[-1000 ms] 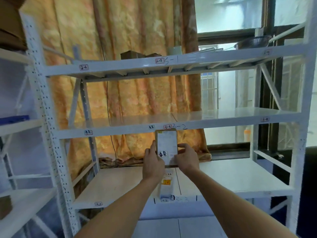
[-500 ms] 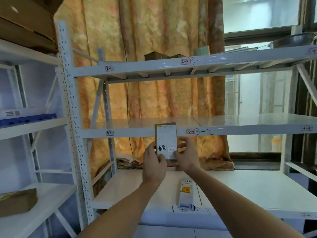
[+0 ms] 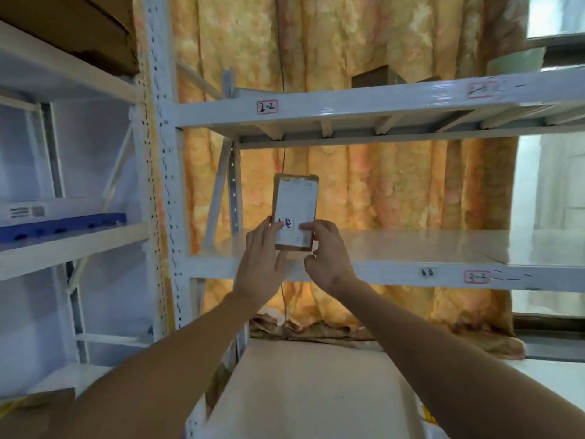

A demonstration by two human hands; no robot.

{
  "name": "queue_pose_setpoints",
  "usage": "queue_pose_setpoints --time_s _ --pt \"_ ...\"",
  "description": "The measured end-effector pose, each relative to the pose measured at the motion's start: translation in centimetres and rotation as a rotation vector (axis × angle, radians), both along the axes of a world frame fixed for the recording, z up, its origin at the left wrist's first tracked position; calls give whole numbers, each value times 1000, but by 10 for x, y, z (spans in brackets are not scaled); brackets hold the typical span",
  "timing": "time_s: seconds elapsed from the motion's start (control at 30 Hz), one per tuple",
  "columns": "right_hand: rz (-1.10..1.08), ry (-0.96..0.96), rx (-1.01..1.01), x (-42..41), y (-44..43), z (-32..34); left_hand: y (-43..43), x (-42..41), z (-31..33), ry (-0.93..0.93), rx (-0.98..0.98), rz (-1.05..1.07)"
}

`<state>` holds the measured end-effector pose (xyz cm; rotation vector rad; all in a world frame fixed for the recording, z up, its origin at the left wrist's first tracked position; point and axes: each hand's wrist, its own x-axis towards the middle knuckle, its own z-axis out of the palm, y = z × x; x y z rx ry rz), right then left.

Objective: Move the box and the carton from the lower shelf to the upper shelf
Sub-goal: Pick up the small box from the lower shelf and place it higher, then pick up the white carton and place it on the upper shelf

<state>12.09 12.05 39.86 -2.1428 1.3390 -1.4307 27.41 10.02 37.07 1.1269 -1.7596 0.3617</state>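
Upright, the box [image 3: 295, 211] sits pinched at its lower sides between both hands' fingers [image 3: 274, 229]

I hold a small brown cardboard box [image 3: 295, 212] upright between my two hands, its tall narrow front turned toward me and almost wholly covered by a white paper label with dark handwritten marks near the bottom. It stands at the front left part of the white middle shelf [image 3: 395, 271], its lower end level with the shelf's front edge, though I cannot tell whether it rests on the board. Below, the white lower shelf [image 3: 316, 391] lies bare in its middle; the carton is out of sight.
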Motion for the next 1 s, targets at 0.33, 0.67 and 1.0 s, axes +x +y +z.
queue_pose_setpoints --time_s 0.33,0.67,1.0 --pt "-48 191 124 94 -106 14 -111 91 7 -102 47 333" --pt "-134 316 84 75 -102 -2 -98 66 4 -135 112 519" --pt "-305 145 -70 -125 5 -57 9 -110 -54 -75 -71 252"
